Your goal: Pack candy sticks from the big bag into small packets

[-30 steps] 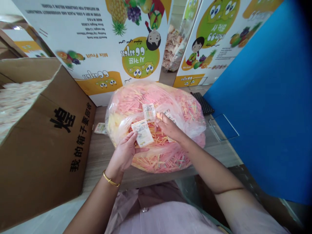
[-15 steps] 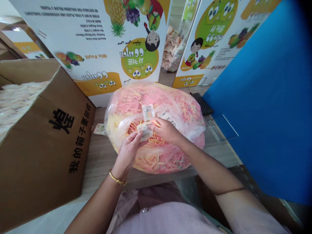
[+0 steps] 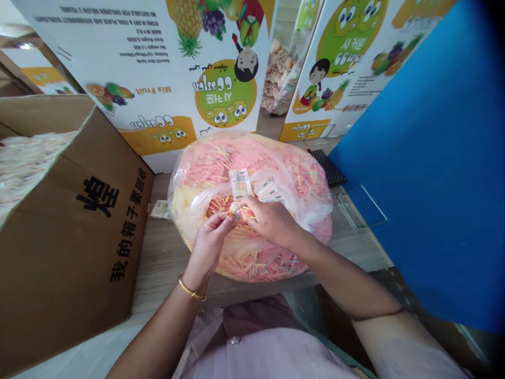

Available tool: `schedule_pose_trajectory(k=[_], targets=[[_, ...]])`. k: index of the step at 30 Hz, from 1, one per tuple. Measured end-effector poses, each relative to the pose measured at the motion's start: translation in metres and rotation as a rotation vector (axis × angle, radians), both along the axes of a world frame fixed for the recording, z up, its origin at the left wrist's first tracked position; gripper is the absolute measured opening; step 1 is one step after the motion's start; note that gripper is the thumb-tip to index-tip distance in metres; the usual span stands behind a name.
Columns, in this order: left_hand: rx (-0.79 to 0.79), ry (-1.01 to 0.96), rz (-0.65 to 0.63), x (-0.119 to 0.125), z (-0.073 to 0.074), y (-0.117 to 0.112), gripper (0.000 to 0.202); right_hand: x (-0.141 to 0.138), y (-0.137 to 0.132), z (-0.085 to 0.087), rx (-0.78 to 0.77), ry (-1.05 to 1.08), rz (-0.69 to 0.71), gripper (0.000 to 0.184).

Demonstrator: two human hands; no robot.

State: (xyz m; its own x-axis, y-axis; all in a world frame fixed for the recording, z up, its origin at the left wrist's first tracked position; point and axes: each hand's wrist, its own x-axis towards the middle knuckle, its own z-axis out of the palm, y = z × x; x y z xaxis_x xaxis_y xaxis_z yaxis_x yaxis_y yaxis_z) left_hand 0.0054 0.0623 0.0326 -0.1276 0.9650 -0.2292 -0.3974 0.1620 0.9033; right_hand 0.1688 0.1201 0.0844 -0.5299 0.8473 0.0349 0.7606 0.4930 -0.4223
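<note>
My left hand point(image 3: 209, 247) and my right hand point(image 3: 272, 221) meet above a clear plastic bag point(image 3: 252, 168) packed with thin pink, yellow and orange sticks. Between their fingertips they pinch a small paper-backed packet point(image 3: 235, 209), which is mostly hidden by my fingers. Two more labelled packets lie on the bag, one upright point(image 3: 240, 184) and one just above my right hand point(image 3: 269, 190). A gold bangle point(image 3: 192, 290) circles my left wrist.
An open cardboard box point(image 3: 71, 226) with black Chinese print holds pale strands at left. Another packet point(image 3: 161, 209) lies on the wooden table point(image 3: 169, 252). Printed fruit-candy carton sheets point(image 3: 221, 89) stand behind, a blue panel point(image 3: 426, 158) at right.
The packet has moved from my left hand's grip into a pinch between both hands. My hands have drawn closer together, and the right hand's fingers now reach it.
</note>
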Motion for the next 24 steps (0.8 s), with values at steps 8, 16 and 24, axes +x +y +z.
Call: schedule_pose_trajectory(k=[8,16,24], targets=[[0.004,0.094,-0.002,-0.004,-0.004,-0.003,0.030,0.010,0.015,-0.005,-0.267,0.305,0.116,0.018],[-0.010,0.107,0.020,0.000,-0.009,-0.001,0.031,0.013,0.025,-0.009,-0.502,0.704,0.069,0.042],[-0.061,0.042,-0.004,0.004,-0.004,0.000,0.031,-0.016,0.026,0.002,-0.329,1.002,-0.149,0.066]])
